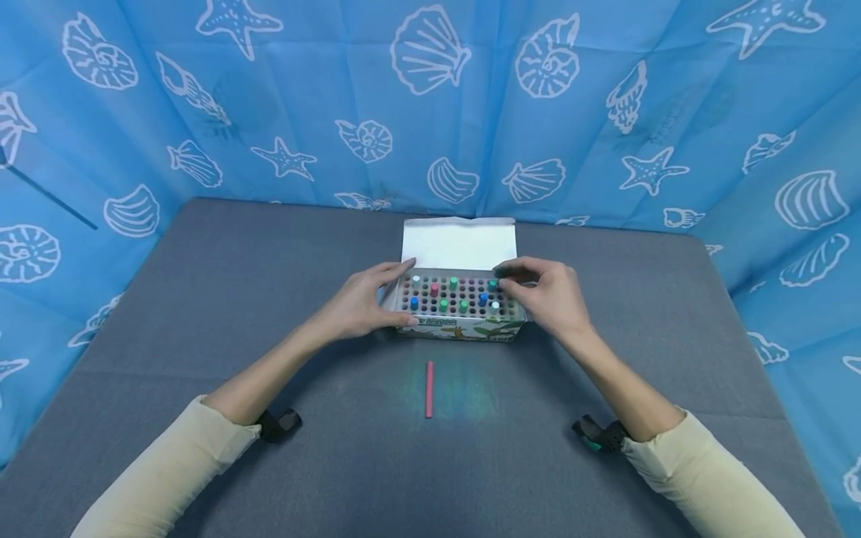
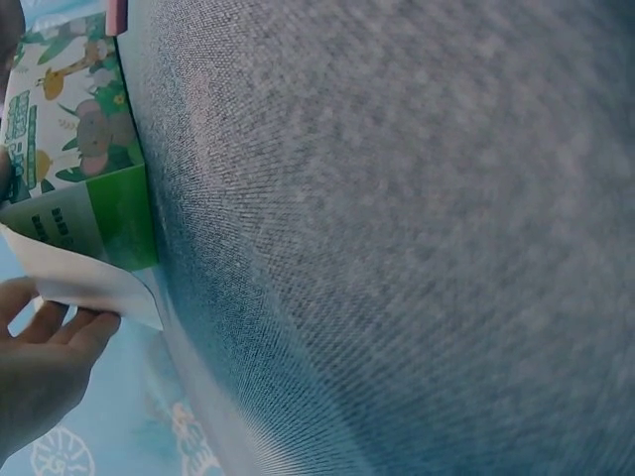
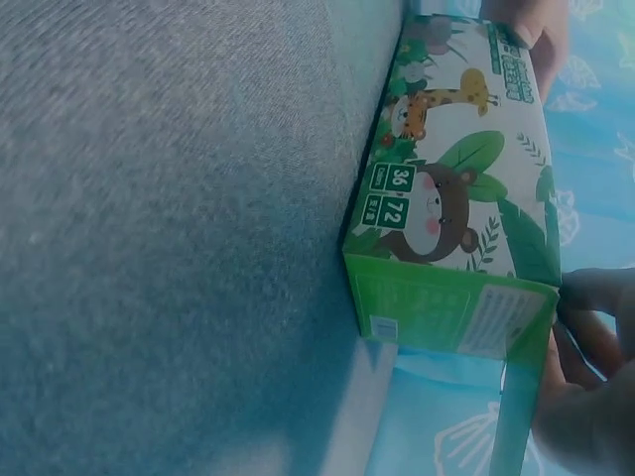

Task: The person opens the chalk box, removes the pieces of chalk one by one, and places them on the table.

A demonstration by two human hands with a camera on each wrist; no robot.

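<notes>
R hand (image 1: 548,291): thumb & fingertip pinch a teal chalk stick (image 1: 492,285), upright nr far R corner of the chalk box (image 1: 460,331). L hand (image 1: 359,302), thumb & finger wide apart, holds box's L end. Prob. step: moving 1 stick in or out; next needs a straight up/down move. Box sits nr far edge of the table (image 1: 303,246), long side along it; pink chalk stick (image 1: 429,389) in front points near to far.

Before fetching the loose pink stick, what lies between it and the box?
Nothing: the head view shows only bare gray tabletop between the pink stick and the box.
</notes>
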